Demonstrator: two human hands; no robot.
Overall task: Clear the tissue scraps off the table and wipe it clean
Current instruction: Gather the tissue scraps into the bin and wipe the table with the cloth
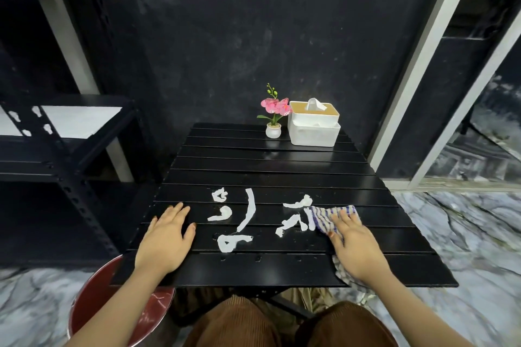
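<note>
The job looks barely begun: twisted white tissue scraps [248,211] lie strewn across the near half of the black slatted surface [267,166], in two loose clusters, one left of centre and one right of centre, with small wet-looking spots glinting on the slats around them. The right hand [352,245] presses flat, fingers extended, on a blue-and-white striped cloth [327,217] whose front edge touches the right-hand cluster of scraps, while the cloth's tail hangs off the near edge below the wrist. The left hand [166,236] rests palm down with fingers straight near the left edge, holding nothing, just beside the left-hand cluster. By my judgement all the scraps remain to be gathered, and the wiping is left too. At the far end stand a small white pot of pink artificial flowers [273,118] and a white tissue box with a tan lid [314,127], well apart from the mess. A round red bin [95,298] sits below the near left corner, a likely place for the scraps.
</note>
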